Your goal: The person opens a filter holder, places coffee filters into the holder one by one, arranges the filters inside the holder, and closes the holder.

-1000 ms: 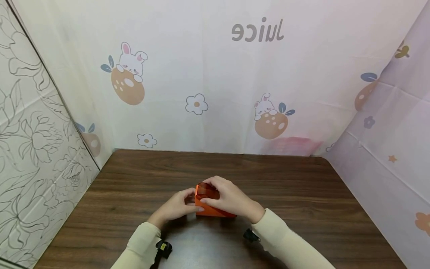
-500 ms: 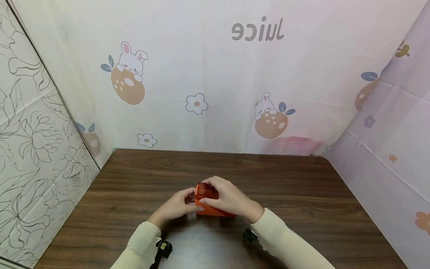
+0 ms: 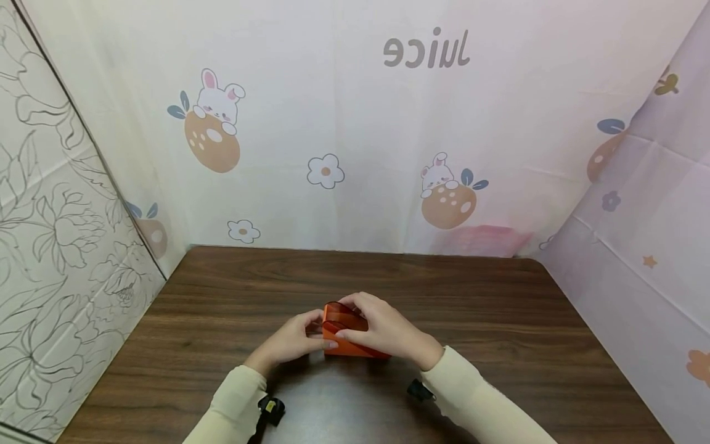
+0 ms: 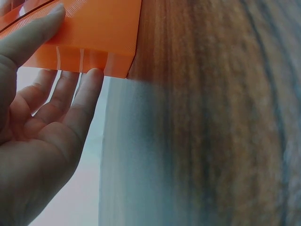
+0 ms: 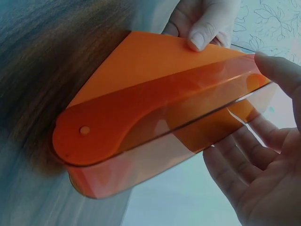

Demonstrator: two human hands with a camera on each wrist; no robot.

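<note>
An orange box [image 3: 350, 350] stands on the table, with a see-through red-orange hinged lid [image 3: 339, 316]. My left hand [image 3: 289, 340] holds the box's left end; its thumb lies on the near face and its fingertips reach the end wall [image 4: 91, 59] in the left wrist view. From the right, my right hand [image 3: 386, 328] grips the lid, thumb on the near side and fingers on the far side. A round pivot [image 5: 84, 130] shows at the lid's low end in the right wrist view, and the lid slants up over the box. The box's inside is hidden.
The brown wood-grain table [image 3: 471, 296] extends around both hands. Behind it hangs a printed curtain [image 3: 371, 123]; a flower-line panel [image 3: 72, 222] stands at the left. Black cameras are strapped at the left wrist [image 3: 270, 410] and right wrist [image 3: 420, 390].
My right hand has shifted slightly to the right along the lid, and more of the lid shows. My left hand and the box have stayed put.
</note>
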